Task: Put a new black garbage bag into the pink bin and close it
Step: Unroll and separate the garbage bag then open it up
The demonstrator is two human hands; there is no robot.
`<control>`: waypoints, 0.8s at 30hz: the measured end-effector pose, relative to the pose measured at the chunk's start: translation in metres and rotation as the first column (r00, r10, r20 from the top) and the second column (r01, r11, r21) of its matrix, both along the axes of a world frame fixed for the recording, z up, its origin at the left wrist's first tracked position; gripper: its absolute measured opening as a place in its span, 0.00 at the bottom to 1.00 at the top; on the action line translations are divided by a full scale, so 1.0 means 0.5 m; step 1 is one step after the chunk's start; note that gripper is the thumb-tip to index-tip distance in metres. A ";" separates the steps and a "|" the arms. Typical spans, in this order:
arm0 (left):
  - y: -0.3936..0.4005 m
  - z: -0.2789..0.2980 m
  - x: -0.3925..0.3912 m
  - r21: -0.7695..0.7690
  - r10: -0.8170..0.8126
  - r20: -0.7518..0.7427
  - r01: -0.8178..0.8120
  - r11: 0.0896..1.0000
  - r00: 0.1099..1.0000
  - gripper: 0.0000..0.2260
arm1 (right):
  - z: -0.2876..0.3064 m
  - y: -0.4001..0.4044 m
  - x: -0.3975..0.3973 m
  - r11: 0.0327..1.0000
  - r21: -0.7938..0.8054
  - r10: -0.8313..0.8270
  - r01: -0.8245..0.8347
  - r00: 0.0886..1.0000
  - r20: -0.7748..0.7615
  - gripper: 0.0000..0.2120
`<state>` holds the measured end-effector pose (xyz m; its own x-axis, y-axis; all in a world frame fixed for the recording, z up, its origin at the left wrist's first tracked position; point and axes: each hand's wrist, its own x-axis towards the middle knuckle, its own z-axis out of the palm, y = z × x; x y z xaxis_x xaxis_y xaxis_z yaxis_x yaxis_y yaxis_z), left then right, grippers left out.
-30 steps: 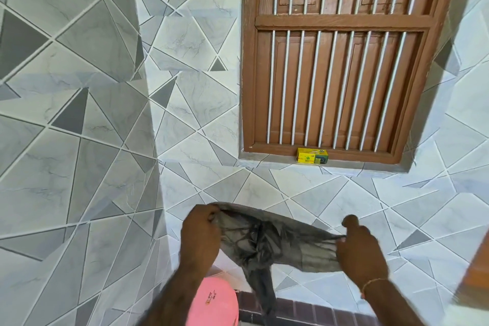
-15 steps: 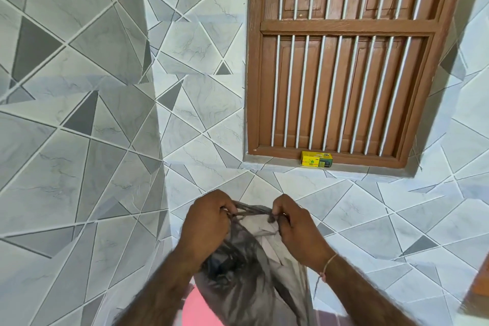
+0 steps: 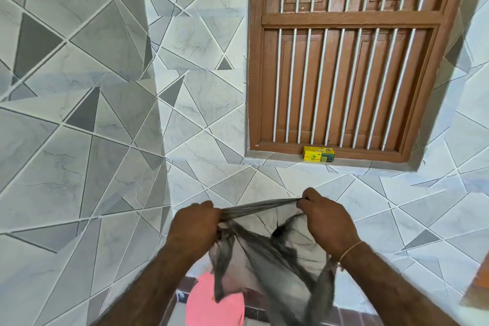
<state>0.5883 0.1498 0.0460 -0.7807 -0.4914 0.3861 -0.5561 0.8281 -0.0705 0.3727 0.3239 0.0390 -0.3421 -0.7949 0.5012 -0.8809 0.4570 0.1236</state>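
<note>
- My left hand grips one side of the black garbage bag at its mouth, fingers curled round the gathered film.
- My right hand pinches the opposite side of the mouth; the strip of rim between the two hands is pulled taut, and the hands stand apart.
- The bag hangs from this rim in loose, thin folds. Its mouth looks only partly parted, with light showing through the film below the taut edge.
- The pink bin sits low, beneath the hanging bag and near my left forearm. Only part of a pink surface shows; I cannot tell whether its lid is on or off.
- Step in hand, as I judge it: opening the mouth before lowering the bag in.
- To do it well, I should separate the two layers rather than stretch one edge, since film this thin may tear under a hard pull.
- The bottom should hang free and centred over the bin before it goes down.
- A yellow box rests on the sill of the barred wooden window, well apart from the work.
</note>
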 end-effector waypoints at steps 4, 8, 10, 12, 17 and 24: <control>-0.012 -0.022 -0.018 0.314 0.225 -0.446 -0.084 0.946 0.866 0.08 | -0.013 0.001 0.011 0.996 -0.082 -0.031 0.033 0.999 0.016 0.12; 0.005 -0.047 -0.038 0.491 0.252 -0.586 0.090 0.867 0.770 0.17 | -0.018 0.007 0.024 0.998 -0.009 -0.063 0.063 0.997 0.053 0.17; -0.004 -0.070 -0.029 0.411 0.140 -0.451 0.066 0.909 0.881 0.27 | -0.019 0.017 0.014 0.992 0.045 -0.120 0.117 0.990 0.079 0.24; -0.020 -0.090 -0.013 0.351 -0.024 -0.329 0.146 0.925 0.944 0.26 | -0.020 0.033 -0.007 0.981 0.076 -0.184 0.177 0.978 0.097 0.21; -0.051 -0.102 0.017 0.371 -0.164 -0.197 0.228 0.900 0.967 0.15 | -0.041 0.076 -0.060 0.924 0.173 -0.362 0.342 0.926 0.107 0.16; -0.050 -0.118 -0.001 0.526 0.349 -0.243 -0.180 0.831 0.905 0.13 | -0.085 0.078 -0.074 0.924 0.137 -0.374 0.357 0.917 0.135 0.17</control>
